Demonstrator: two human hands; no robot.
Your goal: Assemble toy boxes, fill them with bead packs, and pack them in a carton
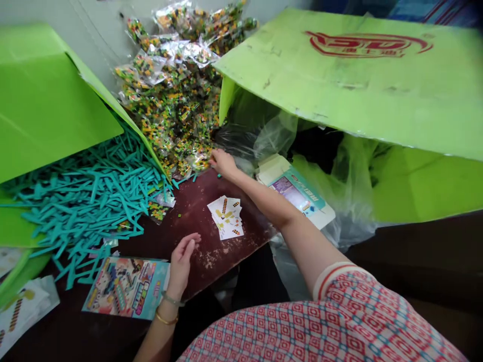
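Note:
My right hand [222, 163] reaches forward to the near edge of a heap of small clear bags of coloured bricks [177, 100]; its fingers touch a bag, but I cannot tell whether they grip it. My left hand [181, 261] rests open on the dark red table [196, 216], fingers apart, holding nothing, just right of a flat printed toy box [126, 287]. A small stack of white instruction leaflets [226, 217] lies on the table between my two hands.
A pile of teal plastic sticks [83, 196] spills under a green cardboard flap [41, 105] at the left. At the right stands a big green carton [362, 75] lined with clear plastic, a folded teal box [298, 193] at its mouth. More leaflets [18, 306] lie bottom left.

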